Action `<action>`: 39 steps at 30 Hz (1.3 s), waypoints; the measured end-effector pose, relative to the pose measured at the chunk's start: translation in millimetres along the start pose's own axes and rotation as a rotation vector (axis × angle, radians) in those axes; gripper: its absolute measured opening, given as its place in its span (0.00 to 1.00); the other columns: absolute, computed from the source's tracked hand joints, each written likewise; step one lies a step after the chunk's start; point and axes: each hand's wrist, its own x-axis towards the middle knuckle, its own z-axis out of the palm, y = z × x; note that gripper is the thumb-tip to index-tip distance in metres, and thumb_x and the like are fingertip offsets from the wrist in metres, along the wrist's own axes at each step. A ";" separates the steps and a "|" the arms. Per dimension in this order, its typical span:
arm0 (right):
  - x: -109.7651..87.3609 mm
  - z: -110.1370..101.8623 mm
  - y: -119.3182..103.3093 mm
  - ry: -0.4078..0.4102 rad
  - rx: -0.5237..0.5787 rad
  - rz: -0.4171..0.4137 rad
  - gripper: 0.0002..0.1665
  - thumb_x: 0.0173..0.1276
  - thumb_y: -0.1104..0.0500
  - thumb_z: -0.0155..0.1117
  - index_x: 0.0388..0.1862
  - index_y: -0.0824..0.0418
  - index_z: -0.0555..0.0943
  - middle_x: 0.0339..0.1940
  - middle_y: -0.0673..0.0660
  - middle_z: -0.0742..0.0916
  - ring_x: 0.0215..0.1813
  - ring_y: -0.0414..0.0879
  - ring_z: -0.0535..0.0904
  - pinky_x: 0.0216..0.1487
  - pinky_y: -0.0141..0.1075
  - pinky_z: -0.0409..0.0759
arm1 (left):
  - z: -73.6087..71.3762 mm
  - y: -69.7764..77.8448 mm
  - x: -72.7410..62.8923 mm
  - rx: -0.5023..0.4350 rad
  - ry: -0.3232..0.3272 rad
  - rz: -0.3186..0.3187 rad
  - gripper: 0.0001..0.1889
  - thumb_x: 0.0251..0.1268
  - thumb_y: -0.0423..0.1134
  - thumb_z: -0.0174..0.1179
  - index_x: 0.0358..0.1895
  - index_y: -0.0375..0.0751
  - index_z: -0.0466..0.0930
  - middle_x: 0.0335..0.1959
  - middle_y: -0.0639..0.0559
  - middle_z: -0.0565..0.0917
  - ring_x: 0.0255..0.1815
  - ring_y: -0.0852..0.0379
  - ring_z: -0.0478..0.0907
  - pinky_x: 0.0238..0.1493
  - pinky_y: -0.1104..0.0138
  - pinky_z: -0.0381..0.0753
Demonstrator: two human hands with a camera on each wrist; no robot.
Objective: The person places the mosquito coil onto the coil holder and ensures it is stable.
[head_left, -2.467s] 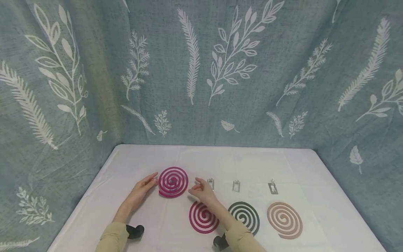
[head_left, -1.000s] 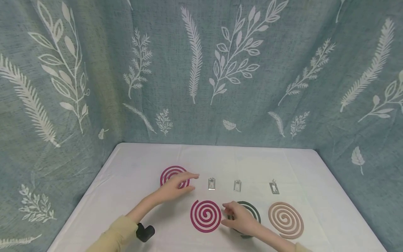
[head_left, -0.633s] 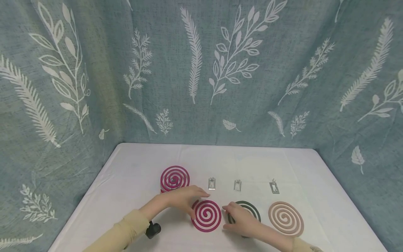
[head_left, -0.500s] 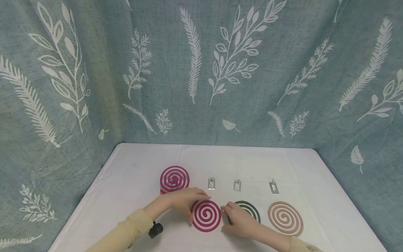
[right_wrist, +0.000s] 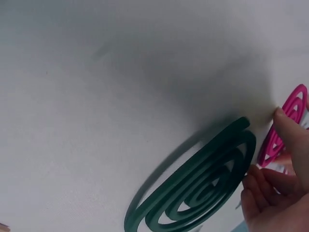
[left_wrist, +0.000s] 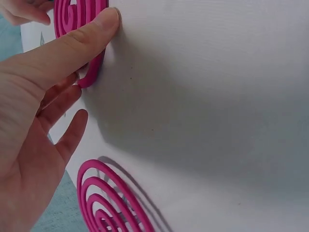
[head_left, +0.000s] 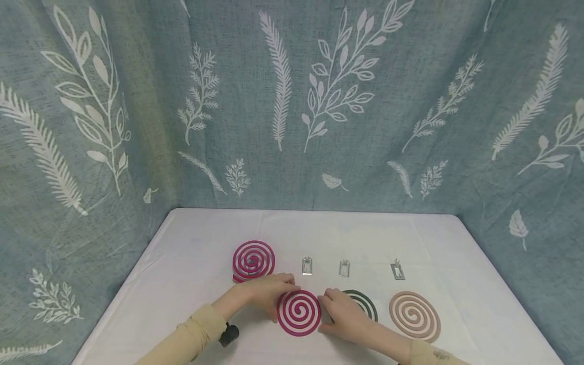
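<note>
A magenta mosquito coil (head_left: pixel 298 313) lies flat on the white table, between both hands. My left hand (head_left: pixel 266 294) grips its left rim; in the left wrist view the thumb (left_wrist: pixel 104 24) lies over the edge of the coil with fingers on the far side. My right hand (head_left: pixel 347 317) holds the right rim, its thumb (right_wrist: pixel 287 125) against the coil in the right wrist view. That hand hangs over a dark green coil (right_wrist: pixel 193 193), hiding part of it from the head camera. Behind my left hand, another magenta coil (head_left: pixel 253 242) sits raised on a small metal stand.
Three metal coil stands stand in a row behind: a left one (head_left: pixel 307 274), a middle one (head_left: pixel 344 276) and a right one (head_left: pixel 399 278). A tan coil (head_left: pixel 414 335) lies at the right. Patterned curtain (head_left: pixel 292 182) encloses the table's back and sides.
My left hand has come from the rear magenta coil to the front one. My right hand has moved from the rear coil to the front coil's right side, and both hands have closed on its rim.
</note>
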 end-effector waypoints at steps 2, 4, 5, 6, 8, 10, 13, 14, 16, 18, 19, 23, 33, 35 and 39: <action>2.5 0.1 1.7 0.017 -0.002 -0.009 0.33 0.51 0.44 0.74 0.50 0.63 0.80 0.33 0.47 0.79 0.32 0.34 0.66 0.32 0.25 0.72 | 1.3 -1.4 -1.1 -0.031 0.015 -0.001 0.41 0.36 0.43 0.78 0.62 0.45 0.74 0.45 0.59 0.74 0.47 0.67 0.70 0.53 0.73 0.75; 5.5 -0.4 4.7 0.037 0.007 -0.016 0.30 0.51 0.45 0.73 0.48 0.63 0.81 0.32 0.47 0.80 0.32 0.34 0.67 0.32 0.25 0.72 | 4.3 -2.6 -3.0 -0.064 0.044 -0.015 0.39 0.37 0.43 0.78 0.61 0.43 0.75 0.42 0.60 0.74 0.44 0.67 0.69 0.50 0.74 0.75; 7.2 -0.3 7.0 0.051 0.010 -0.020 0.29 0.52 0.46 0.73 0.47 0.62 0.81 0.32 0.47 0.80 0.32 0.34 0.68 0.33 0.26 0.73 | 6.6 -3.1 -4.2 -0.078 0.065 -0.026 0.39 0.37 0.44 0.78 0.61 0.42 0.75 0.42 0.60 0.73 0.43 0.67 0.68 0.49 0.73 0.75; 9.1 0.0 9.8 0.064 0.007 -0.022 0.27 0.52 0.47 0.73 0.47 0.62 0.81 0.32 0.47 0.81 0.32 0.34 0.69 0.33 0.26 0.74 | 9.1 -3.1 -5.3 -0.090 0.090 -0.039 0.39 0.37 0.44 0.78 0.61 0.42 0.75 0.41 0.59 0.73 0.42 0.67 0.68 0.48 0.73 0.75; 12.2 -0.3 15.3 0.091 0.015 -0.022 0.25 0.53 0.50 0.73 0.46 0.63 0.81 0.32 0.48 0.81 0.33 0.35 0.71 0.35 0.27 0.75 | 14.8 -2.2 -7.6 -0.114 0.151 -0.071 0.39 0.38 0.46 0.77 0.60 0.40 0.76 0.40 0.59 0.74 0.40 0.67 0.67 0.46 0.72 0.75; 15.6 -1.0 20.0 0.091 0.038 -0.011 0.25 0.54 0.52 0.73 0.47 0.64 0.81 0.32 0.48 0.81 0.33 0.35 0.72 0.36 0.27 0.76 | 20.0 -0.5 -9.9 -0.112 0.213 -0.107 0.40 0.37 0.50 0.77 0.59 0.37 0.76 0.39 0.58 0.74 0.39 0.67 0.67 0.45 0.71 0.76; 19.2 -2.9 24.6 0.052 0.103 -0.005 0.27 0.55 0.51 0.72 0.50 0.65 0.80 0.34 0.49 0.81 0.35 0.35 0.72 0.37 0.29 0.77 | 25.4 1.8 -12.6 -0.095 0.282 -0.146 0.43 0.36 0.56 0.76 0.58 0.34 0.75 0.38 0.56 0.75 0.37 0.66 0.67 0.44 0.69 0.77; 19.6 -3.7 25.6 0.031 0.125 -0.006 0.29 0.55 0.50 0.72 0.51 0.65 0.79 0.36 0.49 0.81 0.36 0.36 0.73 0.38 0.29 0.78 | 26.1 2.2 -12.9 -0.091 0.292 -0.158 0.44 0.36 0.56 0.75 0.59 0.33 0.75 0.39 0.56 0.75 0.37 0.66 0.67 0.44 0.69 0.77; 20.4 -4.5 27.4 -0.009 0.158 -0.006 0.33 0.54 0.48 0.73 0.54 0.65 0.78 0.38 0.50 0.82 0.39 0.37 0.74 0.40 0.30 0.79 | 26.8 1.2 -13.1 -0.099 0.295 -0.173 0.46 0.36 0.56 0.75 0.60 0.32 0.73 0.39 0.55 0.74 0.36 0.66 0.67 0.44 0.70 0.77; 21.2 -4.5 28.2 -0.034 0.173 -0.004 0.36 0.53 0.46 0.73 0.56 0.65 0.77 0.41 0.50 0.82 0.41 0.38 0.75 0.43 0.30 0.79 | 25.7 -1.2 -12.9 -0.139 0.276 -0.181 0.46 0.37 0.53 0.76 0.62 0.31 0.70 0.40 0.55 0.73 0.36 0.66 0.66 0.44 0.70 0.77; 21.4 -4.4 28.3 -0.041 0.179 -0.005 0.37 0.52 0.46 0.73 0.56 0.66 0.77 0.41 0.50 0.81 0.42 0.38 0.75 0.43 0.30 0.79 | 24.8 -2.6 -12.8 -0.167 0.264 -0.178 0.46 0.38 0.51 0.76 0.63 0.30 0.70 0.40 0.55 0.73 0.36 0.66 0.66 0.44 0.71 0.77; 22.4 -3.0 28.0 -0.047 0.213 0.004 0.39 0.50 0.46 0.75 0.57 0.67 0.76 0.40 0.50 0.80 0.40 0.37 0.73 0.42 0.29 0.79 | 21.7 -7.8 -12.1 -0.267 0.219 -0.160 0.42 0.41 0.44 0.76 0.63 0.30 0.69 0.39 0.56 0.72 0.37 0.64 0.66 0.42 0.72 0.75; 26.4 2.2 29.6 -0.038 0.326 0.017 0.35 0.51 0.50 0.75 0.55 0.65 0.78 0.37 0.48 0.77 0.36 0.35 0.67 0.37 0.26 0.74 | 25.9 -13.4 -8.9 -0.339 0.262 -0.124 0.36 0.43 0.40 0.75 0.60 0.32 0.74 0.37 0.55 0.71 0.35 0.63 0.64 0.34 0.75 0.67; 27.1 3.2 30.4 -0.037 0.339 0.014 0.34 0.50 0.50 0.75 0.55 0.65 0.78 0.38 0.48 0.77 0.37 0.36 0.69 0.39 0.27 0.75 | 26.9 -13.9 -9.0 -0.354 0.274 -0.121 0.35 0.42 0.39 0.75 0.59 0.33 0.75 0.37 0.55 0.72 0.35 0.63 0.64 0.35 0.74 0.67; 28.2 5.3 32.5 -0.028 0.357 0.005 0.34 0.50 0.50 0.75 0.55 0.63 0.78 0.40 0.47 0.78 0.41 0.37 0.71 0.44 0.29 0.77 | 28.4 -15.0 -9.5 -0.365 0.293 -0.118 0.35 0.41 0.40 0.75 0.58 0.34 0.76 0.37 0.56 0.73 0.35 0.63 0.65 0.36 0.74 0.68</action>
